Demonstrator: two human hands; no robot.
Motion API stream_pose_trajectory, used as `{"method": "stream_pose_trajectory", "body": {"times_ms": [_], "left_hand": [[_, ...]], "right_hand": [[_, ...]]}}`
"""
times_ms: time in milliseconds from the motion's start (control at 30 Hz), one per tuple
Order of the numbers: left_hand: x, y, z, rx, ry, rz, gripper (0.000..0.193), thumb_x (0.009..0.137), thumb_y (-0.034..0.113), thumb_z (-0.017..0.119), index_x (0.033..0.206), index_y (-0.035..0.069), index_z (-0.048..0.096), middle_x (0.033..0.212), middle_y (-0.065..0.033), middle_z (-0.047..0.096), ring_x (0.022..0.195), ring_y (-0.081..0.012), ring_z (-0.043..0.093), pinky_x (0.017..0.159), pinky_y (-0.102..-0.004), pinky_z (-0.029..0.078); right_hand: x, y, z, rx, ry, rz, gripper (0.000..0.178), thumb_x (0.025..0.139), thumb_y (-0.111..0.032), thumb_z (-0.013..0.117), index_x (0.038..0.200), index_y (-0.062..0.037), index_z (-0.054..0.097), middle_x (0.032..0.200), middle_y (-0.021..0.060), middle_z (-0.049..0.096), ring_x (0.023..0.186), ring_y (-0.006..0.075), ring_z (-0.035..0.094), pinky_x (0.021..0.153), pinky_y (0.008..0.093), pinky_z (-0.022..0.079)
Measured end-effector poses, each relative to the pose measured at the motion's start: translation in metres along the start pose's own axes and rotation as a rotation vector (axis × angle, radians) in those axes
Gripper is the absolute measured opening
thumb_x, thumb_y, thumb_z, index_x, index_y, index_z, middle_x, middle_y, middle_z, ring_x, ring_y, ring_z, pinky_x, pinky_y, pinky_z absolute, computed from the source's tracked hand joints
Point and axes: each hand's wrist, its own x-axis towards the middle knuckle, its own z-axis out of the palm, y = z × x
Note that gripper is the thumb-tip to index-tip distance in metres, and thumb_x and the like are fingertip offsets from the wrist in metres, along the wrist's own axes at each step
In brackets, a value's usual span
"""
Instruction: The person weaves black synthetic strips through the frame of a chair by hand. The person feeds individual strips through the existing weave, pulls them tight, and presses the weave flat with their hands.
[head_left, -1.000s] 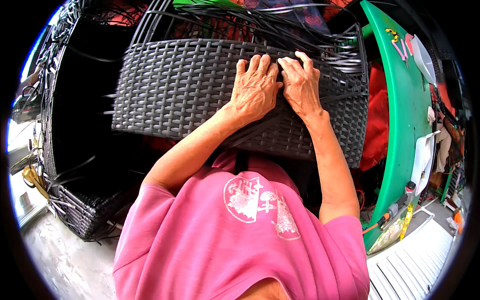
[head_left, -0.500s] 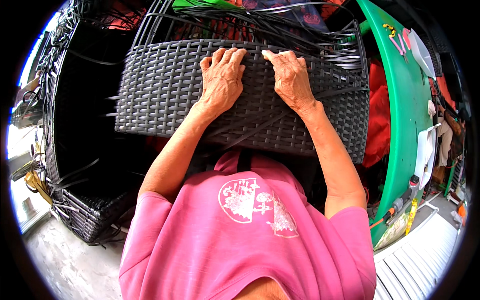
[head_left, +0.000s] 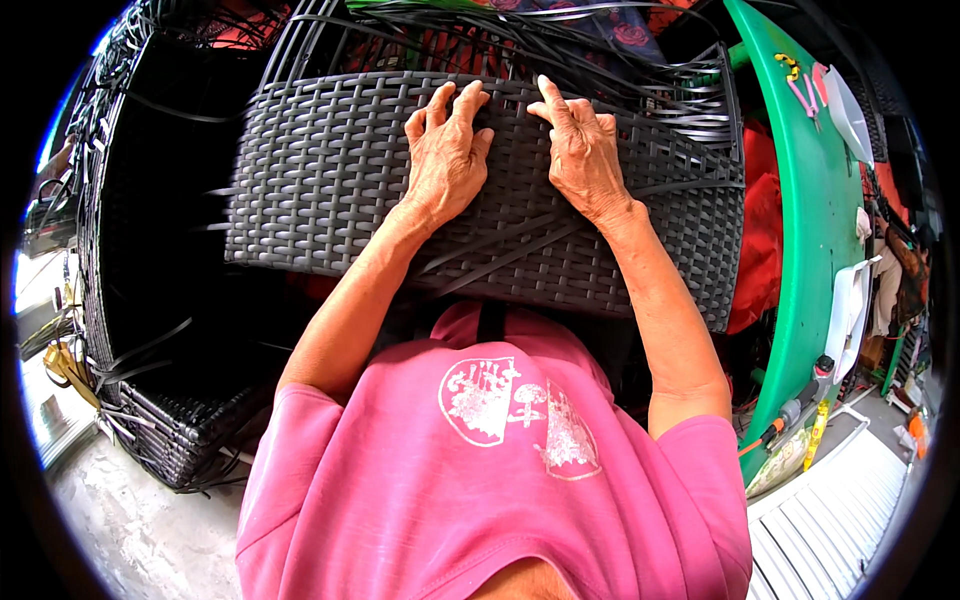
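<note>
A dark grey woven wicker panel (head_left: pixel 330 170) of flat plastic strips stands in front of me, its upper edge running under my fingertips. My left hand (head_left: pixel 446 160) lies on the upper part of the weave, fingers apart and their tips at the edge. Beside it, to the right, my right hand (head_left: pixel 580 158) rests on the same weave with its index finger stretched past the edge. I see nothing gripped in either hand. Loose black strips (head_left: pixel 500 50) fan out beyond the edge, and two lie slanting across the panel's front.
A large black wicker piece (head_left: pixel 100 290) with frayed strip ends stands at the left. On the right is a green board (head_left: pixel 800 200) holding pink-handled scissors (head_left: pixel 800 95) and white trays. Red cloth (head_left: pixel 758 230) shows between panel and board. White slats (head_left: pixel 830 510) lie at lower right.
My fingers have lifted and straightened at the panel's edge, the right index finger most of all. The panel has shifted only slightly.
</note>
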Motion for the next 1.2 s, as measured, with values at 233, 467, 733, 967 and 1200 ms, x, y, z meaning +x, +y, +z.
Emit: {"method": "stream_pose_trajectory", "body": {"times_ms": [233,467,733,967,1200], "left_hand": [[0.000,-0.023,-0.031,0.076,0.215,0.027,0.019,0.082,0.005,0.058,0.100,0.006,0.063,0.100,-0.0076,0.062,0.094,-0.0250,0.057,0.086,-0.0347,0.041],[0.003,-0.034,-0.042,0.316,-0.070,0.118,0.031,0.084,0.016,0.056,0.113,0.008,0.053,0.116,-0.0081,0.050,0.112,-0.0264,0.043,0.092,-0.0414,0.032],[-0.001,-0.045,-0.032,0.324,-0.042,0.090,0.034,0.085,0.016,0.055,0.117,0.008,0.052,0.118,-0.0066,0.055,0.116,-0.0247,0.043,0.094,-0.0396,0.030],[-0.004,-0.069,-0.052,-0.251,0.267,-0.081,0.026,0.082,-0.008,0.050,0.105,0.002,0.059,0.106,-0.0110,0.060,0.097,-0.0238,0.058,0.084,-0.0320,0.044],[0.004,-0.083,-0.063,0.132,-0.025,0.136,0.026,0.085,0.005,0.051,0.108,0.012,0.061,0.115,-0.0009,0.056,0.115,-0.0231,0.042,0.096,-0.0380,0.027]], "right_hand": [[0.006,-0.009,-0.013,-0.071,-0.023,-0.100,0.036,0.071,0.000,0.057,0.106,-0.0072,0.061,0.099,0.0006,0.064,0.095,0.0183,0.052,0.075,0.0324,0.039],[0.032,-0.042,0.015,0.012,-0.052,-0.167,0.033,0.075,-0.005,0.056,0.107,-0.0078,0.060,0.104,0.0013,0.061,0.098,0.0183,0.052,0.077,0.0342,0.038],[0.041,-0.052,0.043,-0.056,-0.056,-0.092,0.037,0.075,-0.005,0.054,0.112,-0.0058,0.059,0.106,0.0035,0.063,0.098,0.0186,0.053,0.079,0.0359,0.037],[0.036,-0.039,0.041,0.126,-0.067,0.027,0.039,0.079,0.000,0.054,0.117,-0.0077,0.057,0.100,0.0032,0.062,0.095,0.0187,0.054,0.083,0.0352,0.039],[0.040,-0.048,0.044,0.098,-0.103,0.130,0.039,0.079,-0.003,0.056,0.117,-0.0133,0.057,0.096,0.0005,0.060,0.093,0.0173,0.054,0.086,0.0358,0.039]]}}
